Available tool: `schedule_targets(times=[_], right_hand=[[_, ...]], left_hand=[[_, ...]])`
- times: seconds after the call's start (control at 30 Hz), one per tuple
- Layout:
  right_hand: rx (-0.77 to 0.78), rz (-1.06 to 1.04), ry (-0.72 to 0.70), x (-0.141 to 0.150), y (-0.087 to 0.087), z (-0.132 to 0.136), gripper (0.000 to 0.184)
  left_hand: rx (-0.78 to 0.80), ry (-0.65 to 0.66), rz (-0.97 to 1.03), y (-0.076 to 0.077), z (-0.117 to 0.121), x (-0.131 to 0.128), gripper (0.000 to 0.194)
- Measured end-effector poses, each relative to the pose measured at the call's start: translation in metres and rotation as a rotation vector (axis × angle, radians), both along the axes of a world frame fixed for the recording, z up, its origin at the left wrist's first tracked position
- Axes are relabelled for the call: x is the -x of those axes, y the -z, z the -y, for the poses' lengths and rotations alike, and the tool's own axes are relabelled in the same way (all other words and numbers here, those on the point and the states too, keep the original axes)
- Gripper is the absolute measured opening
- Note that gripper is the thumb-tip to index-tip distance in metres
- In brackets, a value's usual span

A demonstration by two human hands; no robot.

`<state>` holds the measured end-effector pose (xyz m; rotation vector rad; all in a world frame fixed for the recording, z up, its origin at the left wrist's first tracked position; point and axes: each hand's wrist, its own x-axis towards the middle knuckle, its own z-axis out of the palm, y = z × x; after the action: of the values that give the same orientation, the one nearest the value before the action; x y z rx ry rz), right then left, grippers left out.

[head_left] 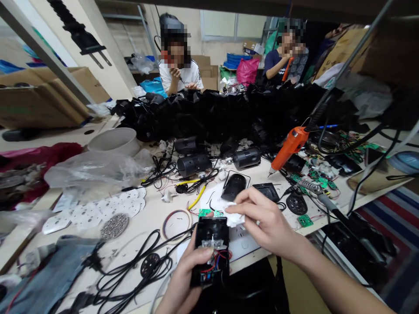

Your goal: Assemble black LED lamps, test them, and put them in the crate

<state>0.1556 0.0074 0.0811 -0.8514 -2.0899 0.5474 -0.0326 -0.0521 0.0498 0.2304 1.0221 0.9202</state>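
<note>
My left hand (188, 272) is closed around a black plastic housing (211, 248), open side up, with red and black wires and a small circuit board showing inside. My right hand (266, 220) pinches a crumpled white tissue (233, 216) against the housing's top edge. Both hands are low at the table's near edge. Just beyond them lie a black oval cover (233, 186), a square black part (268, 191) and small green circuit boards (205, 213).
An orange electric screwdriver (290, 146) hangs over the table to the right. A long heap of black housings (229, 113) fills the back. Black cables (131, 270), white discs (98, 209), a plastic bag (94, 170) and a white bowl (114, 139) lie left. Two people sit across.
</note>
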Motion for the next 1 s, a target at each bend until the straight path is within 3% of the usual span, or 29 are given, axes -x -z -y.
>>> schedule_targets(times=[0.1, 0.33, 0.6, 0.73, 0.83, 1.0], right_hand=[[0.003, -0.046, 0.065, 0.002, 0.004, 0.013, 0.027], [-0.11, 0.037, -0.047, 0.018, 0.014, 0.022, 0.031], [-0.15, 0.147, -0.033, -0.004, 0.024, 0.019, 0.031], [-0.052, 0.013, 0.087, -0.005, 0.018, 0.02, 0.029], [-0.012, -0.068, 0.097, 0.007, 0.01, 0.022, 0.029], [-0.041, 0.229, -0.026, 0.022, 0.005, 0.021, 0.034]], left_hand=[[-0.036, -0.015, -0.044, -0.002, -0.002, -0.002, 0.091], [-0.067, -0.029, -0.114, -0.003, -0.006, -0.013, 0.09], [-0.067, -0.029, -0.013, 0.001, -0.005, -0.005, 0.074], [-0.095, -0.024, -0.046, 0.001, -0.005, -0.006, 0.086], [-0.135, -0.049, -0.082, -0.002, -0.005, -0.01, 0.092], [-0.188, -0.086, -0.123, -0.004, -0.006, -0.013, 0.085]])
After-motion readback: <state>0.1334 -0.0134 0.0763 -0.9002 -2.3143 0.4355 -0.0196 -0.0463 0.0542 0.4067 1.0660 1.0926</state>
